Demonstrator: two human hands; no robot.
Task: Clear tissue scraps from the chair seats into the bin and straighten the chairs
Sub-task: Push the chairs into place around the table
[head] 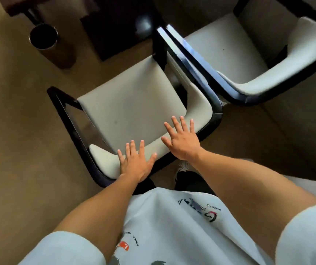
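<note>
Over the near armchair's backrest, both hands spread flat with straight fingers, holding nothing.

Left hand (135, 163) lies over the cream backrest by its left corner; right hand (182, 137) reaches across the backrest toward the cream seat. Whether either palm touches the padding I cannot tell. Near armchair (126, 104) stands angled, its black arm just beside the second armchair (248, 54) on the right. Both seats show no tissue scraps. A dark round bin (43, 36) stands on the brown floor (15, 131) at upper left, well apart from the hands.
</note>
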